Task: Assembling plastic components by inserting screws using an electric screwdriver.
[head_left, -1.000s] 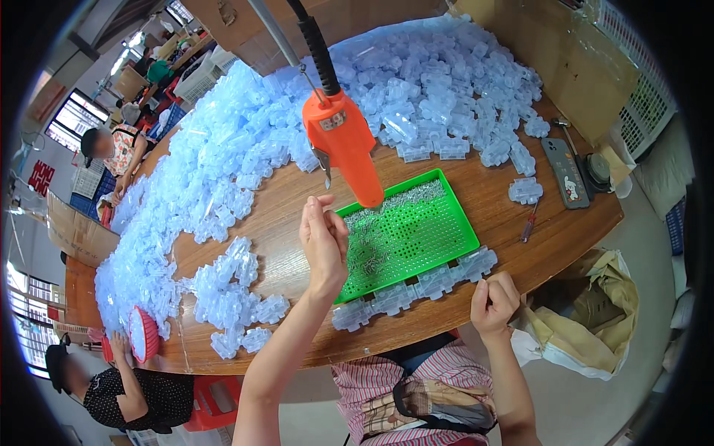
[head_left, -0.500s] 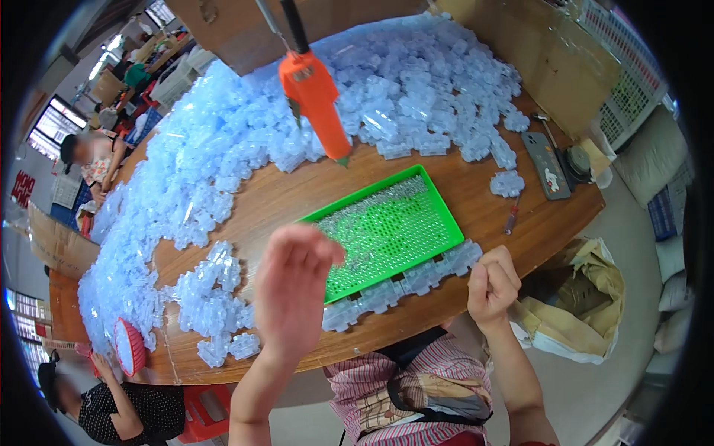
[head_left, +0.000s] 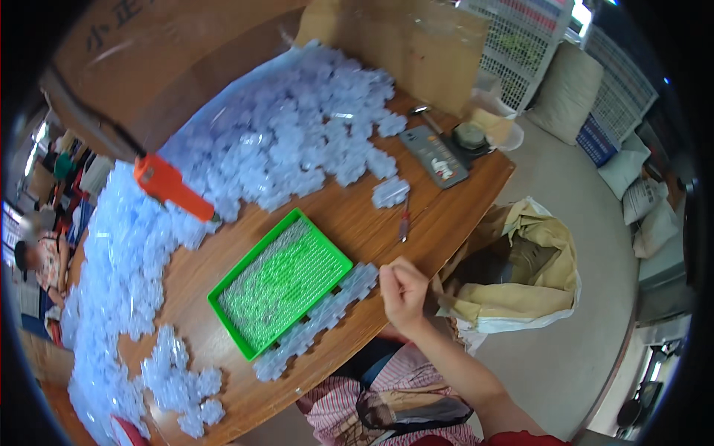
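My right hand (head_left: 404,293) is at the table's near edge, its fingers curled closed; whatever they may hold is hidden. Close to its left, a row of clear bluish plastic pieces (head_left: 318,324) lies along the long near side of a green perforated tray (head_left: 303,276). Many small silvery metal parts (head_left: 260,271) are scattered in that tray, thickest along its far side. My left hand is out of view. An orange electric screwdriver (head_left: 172,186) hangs tilted above the far left part of the table.
A large heap of clear plastic pieces (head_left: 290,134) covers the table's far and left parts. At the right lie a small screwdriver (head_left: 404,225), a phone (head_left: 435,156) and a hammer (head_left: 424,115). An open sack (head_left: 513,305) stands beside the table. Another person (head_left: 48,264) sits far left.
My left hand, raised over the tray's left end before, has gone out of view. The view has swung right, so the table and hanging screwdriver appear farther left. My right hand stays closed.
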Tool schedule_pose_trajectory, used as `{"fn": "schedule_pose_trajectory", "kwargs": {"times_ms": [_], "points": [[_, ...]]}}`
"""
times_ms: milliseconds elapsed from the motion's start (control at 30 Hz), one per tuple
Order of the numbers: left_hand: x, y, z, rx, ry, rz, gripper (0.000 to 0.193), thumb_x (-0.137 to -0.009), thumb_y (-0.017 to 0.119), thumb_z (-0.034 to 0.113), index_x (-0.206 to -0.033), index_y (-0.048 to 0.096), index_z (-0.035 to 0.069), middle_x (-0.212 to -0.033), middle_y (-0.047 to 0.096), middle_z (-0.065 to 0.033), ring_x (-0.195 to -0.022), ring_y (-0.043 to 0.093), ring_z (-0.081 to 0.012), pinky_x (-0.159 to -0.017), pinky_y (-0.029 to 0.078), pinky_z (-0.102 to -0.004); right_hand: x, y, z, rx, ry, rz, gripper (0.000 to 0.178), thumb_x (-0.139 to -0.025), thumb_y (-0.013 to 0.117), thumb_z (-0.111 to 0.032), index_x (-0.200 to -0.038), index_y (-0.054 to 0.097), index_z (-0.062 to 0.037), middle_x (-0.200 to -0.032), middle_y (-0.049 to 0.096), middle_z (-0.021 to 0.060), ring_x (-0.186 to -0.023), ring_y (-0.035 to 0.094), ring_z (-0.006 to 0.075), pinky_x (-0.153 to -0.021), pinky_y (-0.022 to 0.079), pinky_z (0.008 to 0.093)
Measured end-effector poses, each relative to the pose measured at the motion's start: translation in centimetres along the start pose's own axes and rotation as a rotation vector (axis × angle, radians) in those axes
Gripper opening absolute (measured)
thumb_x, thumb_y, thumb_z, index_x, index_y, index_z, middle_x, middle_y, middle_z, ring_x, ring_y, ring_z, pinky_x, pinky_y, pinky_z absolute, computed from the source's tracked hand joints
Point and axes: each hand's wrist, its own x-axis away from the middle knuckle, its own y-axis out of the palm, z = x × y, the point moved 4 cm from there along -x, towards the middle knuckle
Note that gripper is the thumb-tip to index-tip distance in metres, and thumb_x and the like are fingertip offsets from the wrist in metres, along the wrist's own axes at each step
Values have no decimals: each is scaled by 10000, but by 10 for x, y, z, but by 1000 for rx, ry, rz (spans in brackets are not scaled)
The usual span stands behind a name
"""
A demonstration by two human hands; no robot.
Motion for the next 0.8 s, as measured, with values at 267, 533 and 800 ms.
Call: {"fn": "schedule_pose_trajectory", "kwargs": {"times_ms": [267, 533, 800], "points": [[49, -14, -34, -669, 167, -235, 313, -905, 603, 185, -1192, 533, 82, -1008, 654, -159, -843, 651, -311, -674, 537, -388, 9, 0, 6, -44, 12, -20, 303, -862, 591, -20, -597, 448, 12, -574, 415, 66, -489, 378, 143, -453, 272, 288], [115, -118, -58, -1297, -874, 539, 299, -874, 623, 157, -1107, 559, -19, -1079, 544, -185, -1036, 503, -357, -928, 405, -399, 0, -6, -4, 14, 24, -55, 281, -908, 502, -50, -634, 482, 8, -657, 461, 65, -596, 449, 155, -533, 339, 284], [150, -139, -85, -1191, -1125, 403, 555, -843, 677, 426, -1148, 553, -20, -1126, 515, -213, -1103, 430, -350, -977, 364, -416, -53, 110, -99, -275, -200, -521, 651, -810, 694, -250, -1334, 404, 5, -1244, 463, 153, -1080, 507, 262, -963, 400, 388]]}}
